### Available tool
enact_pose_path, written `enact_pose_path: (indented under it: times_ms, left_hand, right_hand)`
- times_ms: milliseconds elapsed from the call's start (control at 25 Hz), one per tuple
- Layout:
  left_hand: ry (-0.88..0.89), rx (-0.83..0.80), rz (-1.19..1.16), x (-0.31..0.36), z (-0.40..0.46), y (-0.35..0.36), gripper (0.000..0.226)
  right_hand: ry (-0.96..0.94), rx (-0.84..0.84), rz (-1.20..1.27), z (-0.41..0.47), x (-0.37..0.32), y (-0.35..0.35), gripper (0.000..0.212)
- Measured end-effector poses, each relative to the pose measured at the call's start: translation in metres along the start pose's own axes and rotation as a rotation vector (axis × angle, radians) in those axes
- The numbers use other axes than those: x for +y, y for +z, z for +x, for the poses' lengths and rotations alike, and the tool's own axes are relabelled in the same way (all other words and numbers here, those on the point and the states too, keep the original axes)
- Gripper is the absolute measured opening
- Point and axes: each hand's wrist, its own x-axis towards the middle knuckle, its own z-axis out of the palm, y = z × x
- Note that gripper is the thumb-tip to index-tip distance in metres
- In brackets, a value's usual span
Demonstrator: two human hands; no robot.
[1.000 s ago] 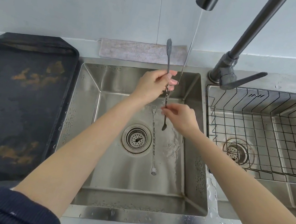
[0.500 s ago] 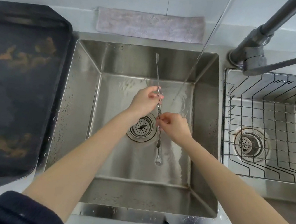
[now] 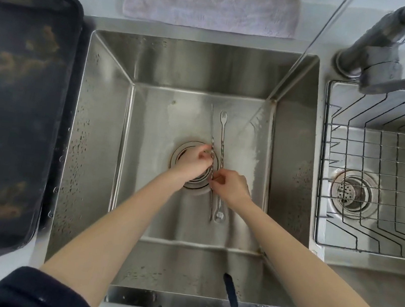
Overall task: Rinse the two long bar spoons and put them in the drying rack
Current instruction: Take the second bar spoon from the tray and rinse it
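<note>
Both of my hands grip one long bar spoon [image 3: 211, 131] by its twisted shaft, low in the left sink basin [image 3: 98, 136]. My left hand [image 3: 192, 161] pinches it over the drain, and my right hand [image 3: 232, 187] pinches it a little lower. The second bar spoon [image 3: 222, 135] lies on the basin floor just to the right, fork end away from me, bowl end near me. The two spoons run almost parallel and close together. The water stream [image 3: 288, 74] falls to the right of both. The wire drying rack [image 3: 392, 167] sits in the right basin with nothing in it.
The faucet [image 3: 370, 55] stands between the basins with its lever pointing right. A black stained tray [image 3: 12, 110] fills the counter on the left. A pale cloth [image 3: 209, 3] lies behind the sink. The right basin's drain [image 3: 352, 191] shows under the rack.
My hands have brought the held spoon down from under the stream to just above the basin floor, beside the lying spoon. My view has tilted down over the sink.
</note>
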Motion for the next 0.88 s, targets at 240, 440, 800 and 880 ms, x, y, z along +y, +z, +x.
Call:
enact_pose_path:
  times_ms: [240, 440, 800, 880]
  left_hand:
    - [-0.076, -0.055, -0.066, -0.019, 0.002, 0.004, 0.046]
    - [-0.071, -0.023, -0.032, -0.021, 0.007, 0.005, 0.044]
    - [-0.046, 0.009, 0.132, -0.019, -0.006, 0.002, 0.043]
    - [-0.014, 0.021, 0.226, -0.015, -0.013, 0.0, 0.043]
  right_hand:
    - [0.049, -0.052, -0.04, 0.003, 0.009, 0.007, 0.029]
    - [0.052, -0.06, -0.045, 0.002, 0.008, 0.007, 0.034]
    - [0.015, -0.117, -0.118, -0.012, 0.0, 0.0, 0.035]
    - [-0.012, -0.118, -0.16, -0.018, -0.004, -0.005, 0.037]
